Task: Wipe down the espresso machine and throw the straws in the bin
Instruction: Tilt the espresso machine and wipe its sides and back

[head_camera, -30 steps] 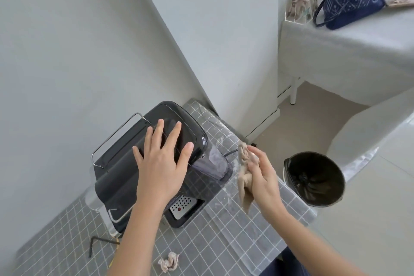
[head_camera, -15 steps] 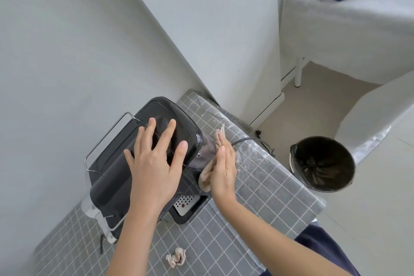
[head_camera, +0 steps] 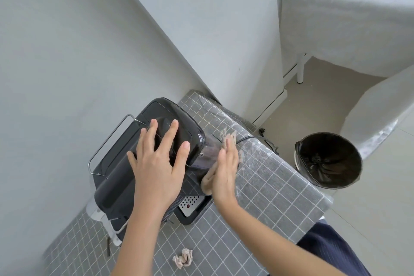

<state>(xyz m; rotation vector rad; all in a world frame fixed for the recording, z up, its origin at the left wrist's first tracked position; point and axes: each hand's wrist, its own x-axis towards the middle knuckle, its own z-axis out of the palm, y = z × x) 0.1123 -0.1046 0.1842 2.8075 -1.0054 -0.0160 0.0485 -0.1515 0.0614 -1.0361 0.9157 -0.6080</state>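
A black espresso machine [head_camera: 116,177] stands on a table with a grey checked cloth [head_camera: 264,188], against the wall. My left hand [head_camera: 159,163] lies flat on its glossy top, fingers spread. My right hand [head_camera: 225,175] presses a beige cloth [head_camera: 207,182] flat against the machine's right side, where the translucent water tank is. The machine's perforated drip tray [head_camera: 190,205] shows below my hands. A black bin [head_camera: 328,159] with a dark liner stands on the floor to the right of the table. No straws are plainly visible.
A small crumpled beige rag [head_camera: 182,261] lies on the table near its front edge. A black power cord [head_camera: 262,139] runs off the table's right edge. A white-covered table [head_camera: 347,29] at the back right holds a clear box and a dark blue bag.
My right hand has carried the beige cloth from mid-air beside the machine onto its right side and now presses it flat there. My left hand stays on the top.
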